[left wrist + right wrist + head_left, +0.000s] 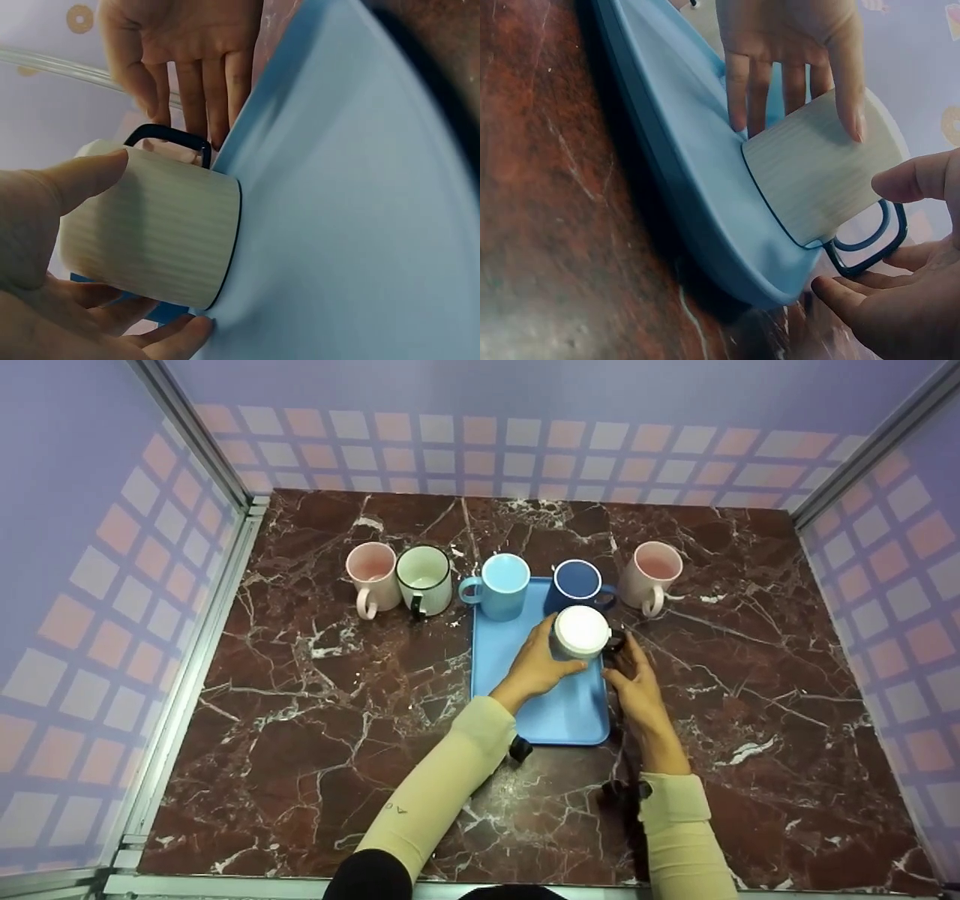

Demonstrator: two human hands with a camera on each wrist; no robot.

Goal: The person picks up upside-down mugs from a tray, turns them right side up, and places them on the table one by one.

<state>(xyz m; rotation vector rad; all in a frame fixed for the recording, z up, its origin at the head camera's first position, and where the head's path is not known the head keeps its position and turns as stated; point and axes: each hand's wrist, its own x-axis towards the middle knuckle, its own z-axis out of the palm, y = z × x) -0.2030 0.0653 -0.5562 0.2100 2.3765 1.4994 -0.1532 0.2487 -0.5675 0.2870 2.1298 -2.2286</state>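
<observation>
A pale ribbed mug (582, 630) with a black rim and black handle (866, 262) is upside down on the light blue tray (555, 720), its base facing up. My left hand (536, 664) holds its side, thumb on the near face and fingers round the far one. Beside the handle is my right hand (637, 686), fingers loosely bent and thumb close to the mug's wall; whether it touches cannot be told. Behind the mug stands a dark blue mug (577, 580), and a light blue mug (504, 585) is at the tray's far left corner, both upright.
Left of the tray, a pink mug (373, 574) and a pale green mug (424, 579) with a black handle stand side by side. Another pink mug (654, 576) is to the right. Patterned panels (525, 442) border the dark marbled table (337, 720).
</observation>
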